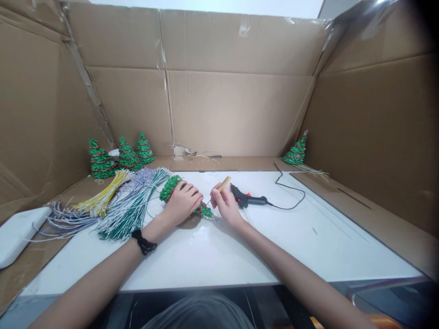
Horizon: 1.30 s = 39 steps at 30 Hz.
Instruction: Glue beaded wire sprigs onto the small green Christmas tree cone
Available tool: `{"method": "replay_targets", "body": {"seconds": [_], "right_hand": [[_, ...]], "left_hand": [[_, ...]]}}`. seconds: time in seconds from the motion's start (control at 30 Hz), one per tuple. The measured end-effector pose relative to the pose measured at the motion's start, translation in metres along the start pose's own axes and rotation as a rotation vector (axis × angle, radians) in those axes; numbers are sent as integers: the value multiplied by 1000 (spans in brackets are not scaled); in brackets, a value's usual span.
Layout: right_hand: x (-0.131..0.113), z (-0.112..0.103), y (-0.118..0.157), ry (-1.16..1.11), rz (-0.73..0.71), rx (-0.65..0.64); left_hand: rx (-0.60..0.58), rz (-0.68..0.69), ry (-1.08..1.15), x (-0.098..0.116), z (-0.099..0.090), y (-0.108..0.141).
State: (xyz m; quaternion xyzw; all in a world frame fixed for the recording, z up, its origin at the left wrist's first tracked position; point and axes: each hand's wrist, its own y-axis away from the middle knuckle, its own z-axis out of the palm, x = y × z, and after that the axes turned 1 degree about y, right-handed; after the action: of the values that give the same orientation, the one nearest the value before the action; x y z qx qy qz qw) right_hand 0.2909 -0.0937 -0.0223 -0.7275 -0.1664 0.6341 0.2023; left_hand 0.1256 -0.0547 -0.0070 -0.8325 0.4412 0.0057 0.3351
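tree (168, 186) was on its side mid-board, wide end far left, narrow end pointing right and near; hand hid its middle. left hand (183, 199) was curled over it, gripping. right hand (224, 203) was just right of the narrow end, thumb and fingers pinched on a tan stick (225, 183), stick pointing up and right. black band (144, 243) was on the left wrist.

glue gun (252, 200) lay just right of the right hand, cord (291, 208) looping right, then far. left of the tree: green bundle (128, 217), yellow bundle (104, 194), purple bundle (73, 217), overlapping. all this was on or around the white board (202, 262); purple ends reached over the white box (22, 233), near left.

far left: three trees (128, 155) upright. far right: one more tree (297, 150), pale tip, pale strips (313, 171) beside it. cardboard walls (236, 109) stood left, far and right.
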Motion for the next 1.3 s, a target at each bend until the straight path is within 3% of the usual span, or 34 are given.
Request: {"method": "replay_targets", "body": {"seconds": [0.17, 0.5, 1.3], "right_hand": [[0, -1, 5, 60, -34, -55], [6, 10, -5, -144, 126, 39], [30, 9, -11, -507, 421, 7]], "left_hand": [[-13, 49, -27, 0, 1, 0], [-19, 38, -78, 4, 0, -1], [3, 14, -48, 3, 1, 0]]}}
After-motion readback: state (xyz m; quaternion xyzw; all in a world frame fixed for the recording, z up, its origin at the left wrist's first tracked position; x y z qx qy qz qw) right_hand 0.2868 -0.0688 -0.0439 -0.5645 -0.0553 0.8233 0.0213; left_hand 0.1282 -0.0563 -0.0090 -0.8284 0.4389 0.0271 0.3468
